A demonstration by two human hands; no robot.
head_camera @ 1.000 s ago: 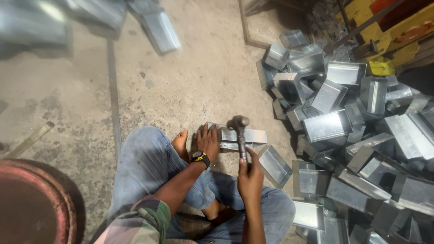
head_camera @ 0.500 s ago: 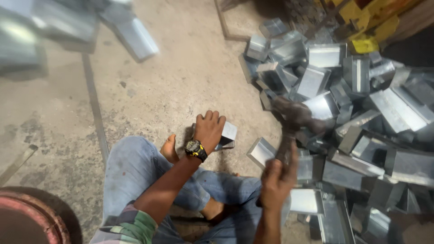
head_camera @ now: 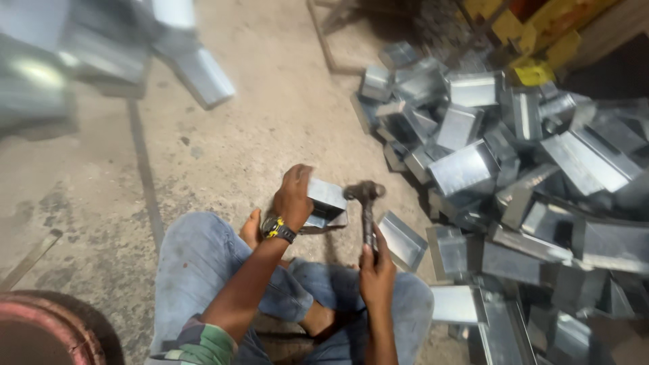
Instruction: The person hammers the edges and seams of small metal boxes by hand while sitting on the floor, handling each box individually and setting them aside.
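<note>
I sit on a concrete floor in blue jeans. My left hand [head_camera: 295, 196], with a yellow and black watch on the wrist, presses down on a small folded sheet-metal box [head_camera: 326, 201] on the floor in front of my knees. My right hand [head_camera: 376, 267] grips the handle of a dark hammer [head_camera: 366, 196]. The hammer head sits right next to the box's right edge. A bare foot shows beside my left wrist.
A big heap of similar grey sheet-metal boxes [head_camera: 514, 176] fills the right side. One loose box [head_camera: 402, 240] lies by my right knee. More blurred metal pieces [head_camera: 196, 71] lie top left. A rusty red round rim [head_camera: 47, 331] is at bottom left. Yellow objects [head_camera: 534, 71] lie top right.
One second ago the hammer head was on the box; half a second ago it was raised to the right. Now it has come back down beside the box. My left hand stayed on the box.
</note>
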